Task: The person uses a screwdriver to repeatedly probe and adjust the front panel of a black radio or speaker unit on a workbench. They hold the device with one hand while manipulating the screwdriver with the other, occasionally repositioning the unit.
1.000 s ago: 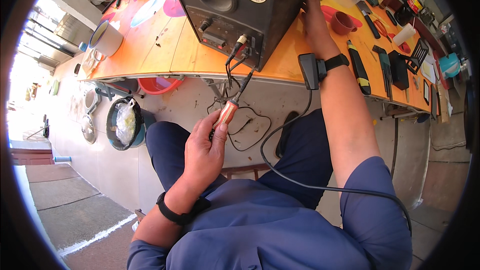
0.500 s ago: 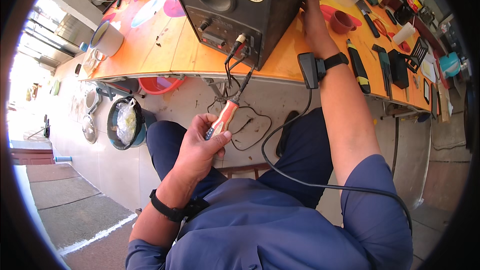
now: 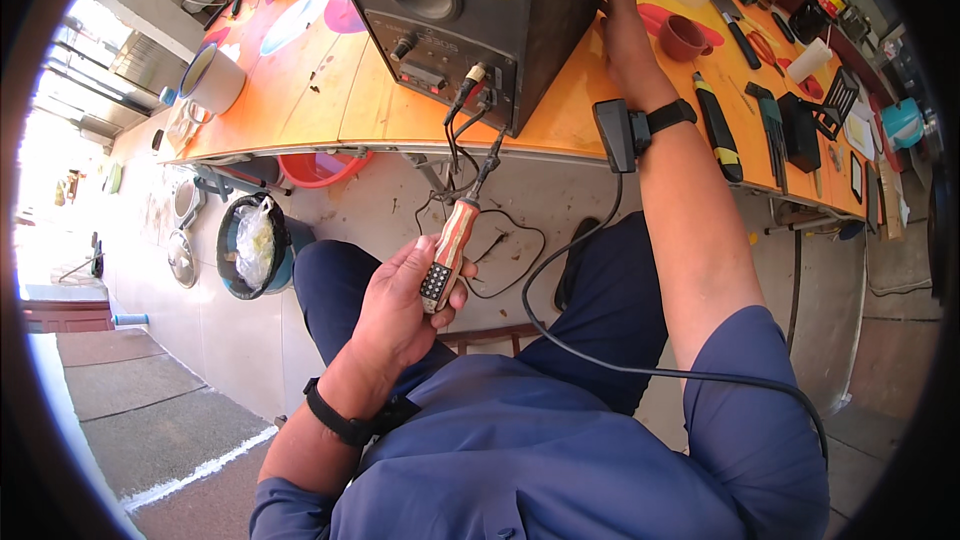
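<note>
Clamped in our left hand (image 3: 398, 308), with the fingers curled round its handle, the screwdriver (image 3: 449, 252) in the head view slants up over our lap toward the lower right corner of the speaker's (image 3: 500, 25) back, though we cannot tell whether its tip is seated. The speaker stands at the front edge of the table (image 3: 290, 112). Our right hand (image 3: 630, 45) lies along its right side, fingertips partly hidden, so we cannot tell whether it grips. To work well here, we should probably keep the shaft square to whatever it meets, press steadily while turning, brace the speaker with the right palm, and keep the cables (image 3: 453, 137) beside the shaft from snagging.
</note>
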A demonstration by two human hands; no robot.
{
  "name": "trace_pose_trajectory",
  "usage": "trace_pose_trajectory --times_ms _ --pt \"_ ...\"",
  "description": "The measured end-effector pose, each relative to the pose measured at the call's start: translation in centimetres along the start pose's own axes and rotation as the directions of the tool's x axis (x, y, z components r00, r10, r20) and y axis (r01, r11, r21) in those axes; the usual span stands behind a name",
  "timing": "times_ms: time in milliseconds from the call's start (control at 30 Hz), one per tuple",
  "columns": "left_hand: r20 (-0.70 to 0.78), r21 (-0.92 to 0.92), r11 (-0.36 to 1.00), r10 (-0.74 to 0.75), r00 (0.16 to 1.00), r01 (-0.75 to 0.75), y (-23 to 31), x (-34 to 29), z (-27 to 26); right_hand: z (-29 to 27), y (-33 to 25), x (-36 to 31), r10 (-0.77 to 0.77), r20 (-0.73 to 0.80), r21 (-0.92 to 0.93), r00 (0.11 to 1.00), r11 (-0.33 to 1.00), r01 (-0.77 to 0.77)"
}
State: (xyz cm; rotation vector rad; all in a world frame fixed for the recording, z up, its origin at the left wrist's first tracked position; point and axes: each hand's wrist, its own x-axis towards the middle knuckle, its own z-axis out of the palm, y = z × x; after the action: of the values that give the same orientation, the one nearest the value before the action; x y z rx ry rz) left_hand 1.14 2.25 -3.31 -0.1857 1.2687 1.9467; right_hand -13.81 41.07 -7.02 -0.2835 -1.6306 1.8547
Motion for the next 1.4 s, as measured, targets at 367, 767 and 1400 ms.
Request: trace_pose_trajectory --times_ms 367,767,1400 --pt "-0.115 0.307 0.948 0.120 0.986 -0.079 0.0 0.4 0.0 -0.4 0.4 0.2 0.011 -0.004 -0.012 1.000 1.000 -0.011" --pt "-0.050 -0.004 0.999 -0.036 0.998 0.036 0.8 0.0 -0.4 -0.2 -0.6 -0.3 0.062 0.032 0.039 0.998 0.997 -0.063" --pt "-0.022 0.078 0.995 0.056 0.998 -0.054 0.7 -0.3 -0.3 -0.4 0.0 0.1 0.048 0.032 0.023 0.998 0.999 -0.049"
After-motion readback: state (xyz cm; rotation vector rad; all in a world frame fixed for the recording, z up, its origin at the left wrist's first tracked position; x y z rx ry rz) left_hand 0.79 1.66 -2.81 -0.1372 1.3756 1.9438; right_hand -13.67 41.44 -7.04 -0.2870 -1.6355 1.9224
